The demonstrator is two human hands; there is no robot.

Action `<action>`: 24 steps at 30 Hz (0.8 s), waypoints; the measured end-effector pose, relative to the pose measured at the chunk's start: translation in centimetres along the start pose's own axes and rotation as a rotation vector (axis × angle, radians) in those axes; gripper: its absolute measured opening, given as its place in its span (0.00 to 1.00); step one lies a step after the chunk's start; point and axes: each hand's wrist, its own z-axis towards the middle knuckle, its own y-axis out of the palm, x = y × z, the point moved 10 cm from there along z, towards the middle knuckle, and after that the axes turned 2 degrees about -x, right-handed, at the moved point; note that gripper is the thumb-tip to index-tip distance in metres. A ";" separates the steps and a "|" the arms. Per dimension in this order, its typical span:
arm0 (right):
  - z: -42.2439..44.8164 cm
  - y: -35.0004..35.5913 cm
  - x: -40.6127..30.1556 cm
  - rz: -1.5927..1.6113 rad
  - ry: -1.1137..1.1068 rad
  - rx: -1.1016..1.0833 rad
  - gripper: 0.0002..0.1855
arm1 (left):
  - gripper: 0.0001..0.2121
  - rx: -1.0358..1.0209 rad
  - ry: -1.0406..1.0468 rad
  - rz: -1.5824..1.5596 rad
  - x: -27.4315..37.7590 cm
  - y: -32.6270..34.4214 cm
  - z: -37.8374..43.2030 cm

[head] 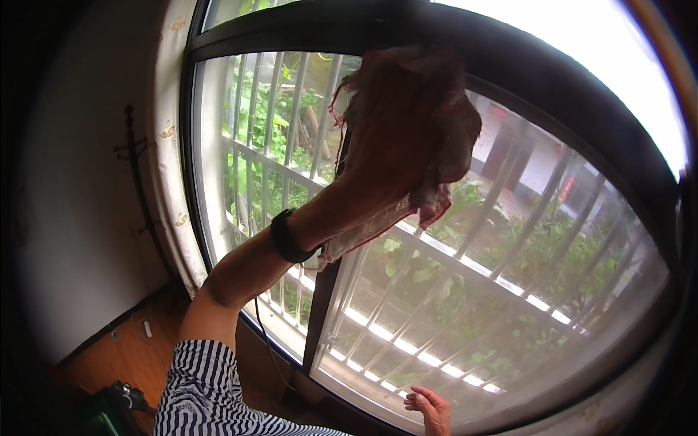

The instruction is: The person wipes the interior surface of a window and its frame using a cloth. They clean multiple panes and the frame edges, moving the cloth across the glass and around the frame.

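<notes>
My left hand (398, 120), raised on an outstretched arm with a black wristband (289, 237), is at the upper part of the window. A crumpled rag with reddish, frayed edges (381, 218) is bunched in and around it, partly hanging below the wrist. The fingers are dark and mostly hidden by cloth. Behind them are the dark window frame (322, 294) and a hazy glass pane (491, 327). Low in the view, my right hand (428, 406) has loosely bent fingers and nothing visible in it, in front of the lower pane.
Metal bars (272, 152) stand outside the window, with plants beyond. A patterned curtain (169, 131) hangs at the left edge of the window, near a dark coat stand (136, 169). A cable (264, 327) dangles below my arm. Dark objects (122, 398) lie at the lower left over the wooden floor (131, 349).
</notes>
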 end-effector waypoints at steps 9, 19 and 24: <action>0.3 -0.4 1.8 0.035 0.172 -0.067 0.19 | 0.11 -0.195 -0.199 0.046 0.3 -0.8 -2.2; 0.9 -0.2 0.9 0.075 0.092 -0.060 0.20 | 0.14 -0.044 -0.311 -0.462 5.5 3.8 0.8; 2.0 0.9 1.6 0.001 0.185 -0.142 0.20 | 0.21 -0.131 0.058 -0.053 10.1 4.1 1.1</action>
